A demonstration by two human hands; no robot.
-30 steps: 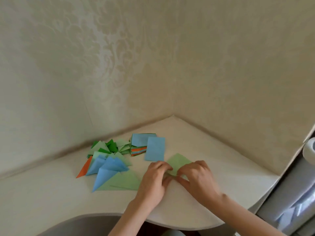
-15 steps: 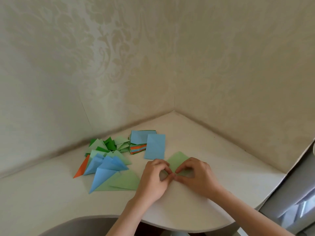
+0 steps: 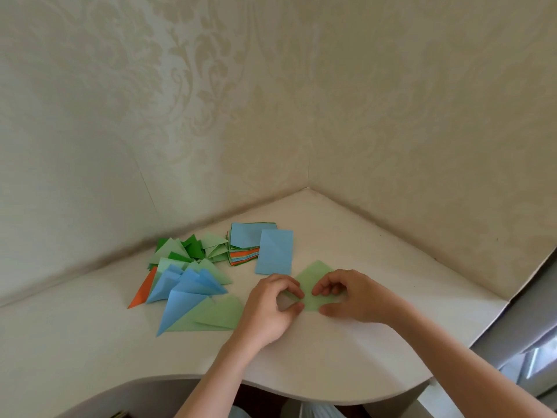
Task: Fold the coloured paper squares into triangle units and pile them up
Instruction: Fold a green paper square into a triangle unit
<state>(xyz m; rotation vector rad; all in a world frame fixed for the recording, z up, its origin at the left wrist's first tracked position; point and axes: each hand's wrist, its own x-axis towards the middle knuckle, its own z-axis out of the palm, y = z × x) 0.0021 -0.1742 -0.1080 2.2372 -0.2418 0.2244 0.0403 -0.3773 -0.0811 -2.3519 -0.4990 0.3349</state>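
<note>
Orange paper shows at the far left of the desk (image 3: 90, 342), where one orange triangle (image 3: 141, 292) lies partly under a spread of folded triangles (image 3: 187, 285) in light green, dark green and blue. The largest of these, a blue one over a light green one, reaches towards the near edge. Just to the right, against the wall, a stack of squares (image 3: 245, 244) is seen, blue on top with orange and green edges showing at its side. A single blue sheet (image 3: 275, 251) is laid beside the stack, overlapping its right edge.

Further right, a light green sheet (image 3: 313, 280) lies flat on the desk, partly folded, with one pointed corner towards the wall. It is held at its left edge by the left hand (image 3: 268, 309), whose forefinger and thumb are curled and pinch the paper. On its right side it is gripped by the right hand (image 3: 352, 297), fingers bent down onto the top and the thumb pressed along the near edge. The two hands' fingertips are close together over the sheet but apart.
</note>
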